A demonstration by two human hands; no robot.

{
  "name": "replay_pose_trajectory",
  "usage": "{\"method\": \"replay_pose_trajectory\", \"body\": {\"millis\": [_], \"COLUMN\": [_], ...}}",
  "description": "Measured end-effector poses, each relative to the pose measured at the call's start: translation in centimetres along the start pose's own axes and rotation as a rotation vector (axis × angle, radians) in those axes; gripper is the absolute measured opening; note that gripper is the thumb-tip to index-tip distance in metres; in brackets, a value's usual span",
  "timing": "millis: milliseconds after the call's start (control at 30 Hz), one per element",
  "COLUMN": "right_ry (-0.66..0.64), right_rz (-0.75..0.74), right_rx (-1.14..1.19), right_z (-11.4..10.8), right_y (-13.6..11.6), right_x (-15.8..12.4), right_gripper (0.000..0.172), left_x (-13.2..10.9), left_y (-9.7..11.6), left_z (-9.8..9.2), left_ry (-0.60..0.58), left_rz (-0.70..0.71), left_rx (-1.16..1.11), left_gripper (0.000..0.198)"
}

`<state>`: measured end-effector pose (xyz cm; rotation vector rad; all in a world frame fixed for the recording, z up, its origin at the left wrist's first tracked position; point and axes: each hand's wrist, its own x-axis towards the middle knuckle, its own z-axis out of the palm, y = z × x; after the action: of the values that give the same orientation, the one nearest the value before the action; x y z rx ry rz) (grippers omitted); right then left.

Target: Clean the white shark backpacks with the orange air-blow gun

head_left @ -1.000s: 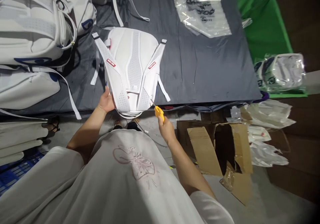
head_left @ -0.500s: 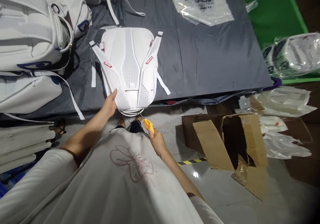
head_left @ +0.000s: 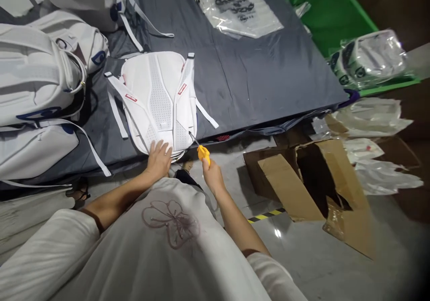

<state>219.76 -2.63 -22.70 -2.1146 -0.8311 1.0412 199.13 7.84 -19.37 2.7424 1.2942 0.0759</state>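
A white backpack (head_left: 139, 75) lies on the grey-covered table, its shoulder straps and padded back panel facing up. My left hand (head_left: 159, 161) rests on the end of the backpack nearest me, fingers spread over the fabric. Held in my right hand (head_left: 212, 175) is a pair of scissors (head_left: 203, 154) with yellow handles. Their thin metal tips are at the lower right shoulder strap, touching it or very close. Whether the blades are apart is too small to tell.
More white backpacks (head_left: 30, 75) are piled at the left. Clear plastic bags (head_left: 248, 12) lie farther back on the table (head_left: 268, 72). To the right are a bagged backpack (head_left: 376, 59) by a green bin (head_left: 322, 12) and an opened cardboard box (head_left: 289, 184) on the floor.
My left hand has moved from the backpack's left edge onto its near end. The scissors have gone from below the backpack up to its right strap. The view has shifted.
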Motion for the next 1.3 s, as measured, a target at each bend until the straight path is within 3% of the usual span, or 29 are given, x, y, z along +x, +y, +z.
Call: {"method": "replay_pose_trajectory", "body": {"millis": [100,300,400,533,633,767,867,933,1033,1100,1133,1167,1200,1233,1300], "right_ry": [0.009,-0.398,-0.558,-0.594,-0.538,-0.474,-0.441,-0.373,-0.295,-0.295,-0.297,-0.299,-0.298,-0.292,-0.28], "right_rz": [0.063,0.075,0.074,0.058,0.008,-0.087,-0.103,-0.158,-0.292,-0.37,-0.392,-0.399,-0.394,-0.378,-0.323], "right_rx": [0.091,0.434,0.516,0.53,0.472,0.341,0.339,0.339,0.279,0.22,0.2,0.186,0.174,0.158,0.096], "right_z": [1.9,3.4,3.5,1.9,-1.9,-8.4,-10.9,-11.1,-10.5,-10.1,-9.9,-9.7,-9.6,-9.4,-9.0], "right_y": [-2.6,-3.8,-4.2,-3.9,-1.5,3.7,6.4,7.1,6.4,5.6,5.2,4.8,4.7,4.6,4.7], "right_x": [3.4,8.2,9.6,9.9,8.3,4.8,2.5,1.7,1.5,1.8,2.1,2.4,2.8,3.3,4.3], "right_gripper": [0.027,0.063,0.063,0.054,0.048,0.058,0.064,0.063,0.059,0.053,0.051,0.05,0.05,0.051,0.053], "left_x": [1.1,2.8,3.4,4.3,4.9,6.7,9.8,12.3,15.1,15.0,14.2,12.9,11.2,9.2,5.0], "left_y": [0.9,0.7,0.3,-0.3,0.0,1.8,2.8,2.9,3.1,4.0,4.8,5.7,6.7,7.6,9.0], "left_z": [0.8,2.5,2.7,2.3,2.3,2.4,0.0,-3.1,-7.2,-7.5,-6.8,-5.6,-4.1,-2.6,-0.2], "left_ry": [-0.094,-0.166,-0.172,-0.192,-0.184,-0.037,0.06,0.264,0.71,0.933,0.982,0.974,0.893,0.718,0.238], "left_rz": [-0.008,-0.042,-0.019,-0.009,-0.068,-0.211,-0.355,-0.439,-0.45,-0.489,-0.54,-0.598,-0.641,-0.64,-0.521], "left_rx": [0.107,0.217,0.227,0.182,0.144,0.127,-0.046,-0.255,-0.635,-0.831,-0.903,-0.961,-1.01,-1.03,-0.983], "left_gripper": [0.053,0.083,0.082,0.07,0.069,0.073,0.063,0.047,0.035,0.036,0.038,0.039,0.041,0.042,0.036]}}
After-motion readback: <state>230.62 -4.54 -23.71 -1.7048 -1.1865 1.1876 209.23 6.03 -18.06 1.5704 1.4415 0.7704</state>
